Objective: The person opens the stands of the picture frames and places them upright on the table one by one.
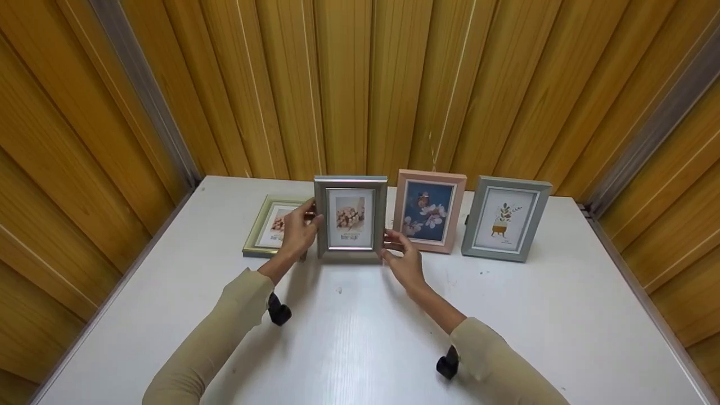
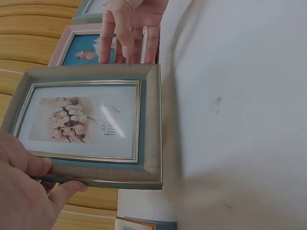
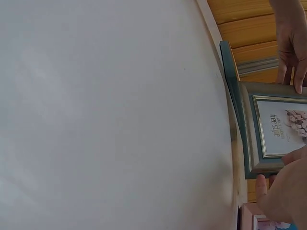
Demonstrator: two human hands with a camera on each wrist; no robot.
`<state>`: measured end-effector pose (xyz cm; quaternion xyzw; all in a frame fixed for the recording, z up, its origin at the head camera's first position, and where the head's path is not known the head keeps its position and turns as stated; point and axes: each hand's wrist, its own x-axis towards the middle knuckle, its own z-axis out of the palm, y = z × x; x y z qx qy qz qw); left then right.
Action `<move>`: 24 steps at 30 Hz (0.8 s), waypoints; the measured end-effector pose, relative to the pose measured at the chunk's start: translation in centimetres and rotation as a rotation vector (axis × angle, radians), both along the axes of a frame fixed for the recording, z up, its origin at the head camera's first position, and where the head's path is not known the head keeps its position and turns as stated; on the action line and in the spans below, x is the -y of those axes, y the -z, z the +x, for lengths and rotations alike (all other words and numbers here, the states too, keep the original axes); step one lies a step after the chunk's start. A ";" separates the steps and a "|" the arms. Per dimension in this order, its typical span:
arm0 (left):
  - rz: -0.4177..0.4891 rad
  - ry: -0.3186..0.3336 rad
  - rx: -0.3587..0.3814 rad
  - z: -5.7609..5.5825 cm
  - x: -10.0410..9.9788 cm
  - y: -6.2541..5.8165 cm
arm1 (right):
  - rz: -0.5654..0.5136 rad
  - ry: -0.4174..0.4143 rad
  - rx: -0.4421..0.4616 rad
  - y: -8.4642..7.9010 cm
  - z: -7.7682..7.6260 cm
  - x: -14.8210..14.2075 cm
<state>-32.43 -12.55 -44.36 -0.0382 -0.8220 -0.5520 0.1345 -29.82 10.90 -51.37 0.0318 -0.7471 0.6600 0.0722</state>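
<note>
— Head view: where is the grey frame (image 1: 350,217) sitting?

— Upright on the table (image 1: 360,337), at 12 o'clock. The left hand (image 1: 297,232) and right hand (image 1: 405,260) are clamping fingers on its side edges, probably steadying it.

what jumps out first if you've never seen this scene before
The grey-green frame with a flower photo, standing upright mid-table, held between the left hand and right hand. Right of it stand a pink frame and a grey-blue frame; a gold-edged frame lies back at the left. All sit on a white table walled by orange wood panelling.
</note>
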 end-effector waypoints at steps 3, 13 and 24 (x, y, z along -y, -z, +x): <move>0.026 0.000 -0.008 -1.1 0.1 0.0 | 0.008 -0.019 0.003 -0.3 -0.4 0.3; 0.021 -0.003 -0.004 -4.1 -0.5 1.1 | 0.053 -0.082 0.051 -0.4 -1.3 0.4; 0.021 -0.029 0.070 -4.6 -1.1 1.3 | 0.058 -0.126 0.059 0.2 -1.3 -0.1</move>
